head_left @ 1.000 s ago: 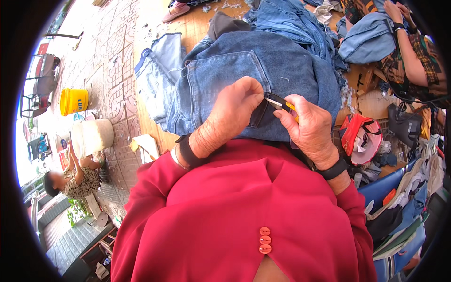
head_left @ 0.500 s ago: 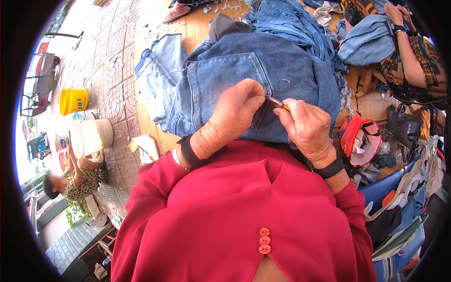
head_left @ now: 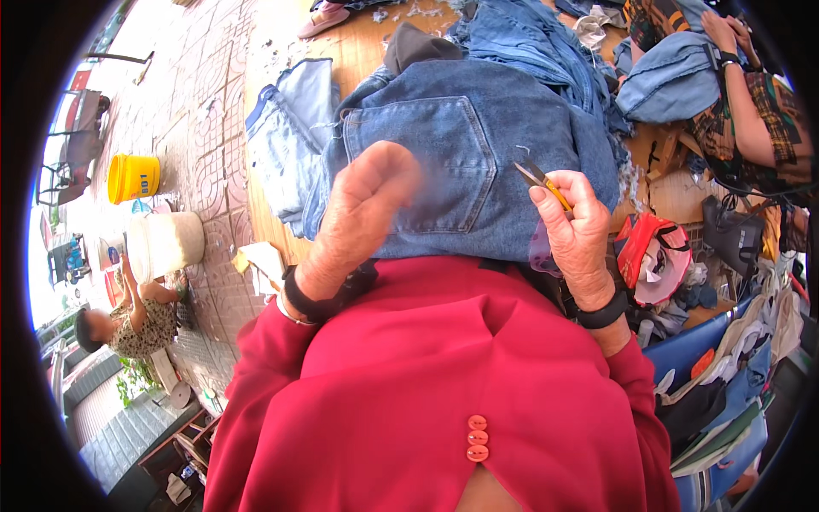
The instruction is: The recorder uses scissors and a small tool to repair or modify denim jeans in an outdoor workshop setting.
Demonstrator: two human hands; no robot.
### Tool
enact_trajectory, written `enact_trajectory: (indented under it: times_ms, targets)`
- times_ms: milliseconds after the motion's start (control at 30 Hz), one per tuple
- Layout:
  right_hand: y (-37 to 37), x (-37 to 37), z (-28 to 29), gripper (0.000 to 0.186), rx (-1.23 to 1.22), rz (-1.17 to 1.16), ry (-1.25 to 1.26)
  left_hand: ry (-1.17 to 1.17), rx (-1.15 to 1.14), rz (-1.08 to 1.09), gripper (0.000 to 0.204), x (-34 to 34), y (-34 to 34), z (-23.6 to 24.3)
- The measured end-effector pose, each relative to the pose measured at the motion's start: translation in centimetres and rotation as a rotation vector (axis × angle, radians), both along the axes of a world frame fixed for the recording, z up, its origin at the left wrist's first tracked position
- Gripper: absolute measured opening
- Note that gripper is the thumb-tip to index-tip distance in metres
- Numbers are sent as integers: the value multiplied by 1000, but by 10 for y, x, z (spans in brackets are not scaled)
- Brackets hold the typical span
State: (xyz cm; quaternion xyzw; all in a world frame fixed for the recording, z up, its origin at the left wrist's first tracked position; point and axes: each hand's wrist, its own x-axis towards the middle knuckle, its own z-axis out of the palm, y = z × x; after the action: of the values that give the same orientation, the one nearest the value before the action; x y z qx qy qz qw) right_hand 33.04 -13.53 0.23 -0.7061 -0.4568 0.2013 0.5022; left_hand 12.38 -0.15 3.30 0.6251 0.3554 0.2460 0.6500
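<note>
Blue jeans (head_left: 529, 111) lie bunched before me, a stitched back pocket (head_left: 452, 175) facing up. Over the pocket's left part is my left hand (head_left: 363, 200), its fingers smeared by motion, so whether they hold anything is unclear. My right hand (head_left: 580, 226) grips small thread snips (head_left: 546, 186) with a yellow handle, their dark pointed blades apart and angled up and left above the denim. A short pale thread (head_left: 523, 150) rests on the jeans near the blade tips. Loose threads show at the pocket's upper left corner.
Light blue denim (head_left: 286, 128) lies at the left on the wooden table (head_left: 367, 38), with more jeans beyond. Another person's arm (head_left: 746, 115) and denim are at upper right. A red bag (head_left: 653, 256) stands to my right. At left are a yellow bucket (head_left: 132, 179) and a seated person (head_left: 141, 328).
My hands have moved apart: the left went to the left, away from the snips. The right shifted slightly right, and the snips now show with their blades apart.
</note>
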Motion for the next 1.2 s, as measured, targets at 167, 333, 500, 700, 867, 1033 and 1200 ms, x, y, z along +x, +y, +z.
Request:
enact_trajectory:
  times_ms: [167, 333, 500, 700, 867, 1033, 1200]
  targets:
    - [-4, -1, 0, 19, -96, -29, 107, -107, -89, 267, 4, -68, 16, 6]
    - [-12, 7, -8, 15, -40, 7, 231, 192, 41, 644, 5, -207, 17, -39]
    - [-9, 10, -11, 17, -46, 11, 210, 608, -178, 885, 23, -366, -58, -135]
    - [-5, 13, -3, 16, -90, 4, 140, 1108, -297, 924, 18, -401, -105, -182]
    - [10, 7, 16, 16, -99, 74, 164, 1384, 563, 898, 20, -455, -123, -247]
    - [25, -6, 29, 16, -114, 110, 172, 956, -78, 1012, 19, -359, -38, -170]
    - [39, -12, 37, 17, -147, 163, 173, 859, 179, 722, 22, -270, 14, -114]
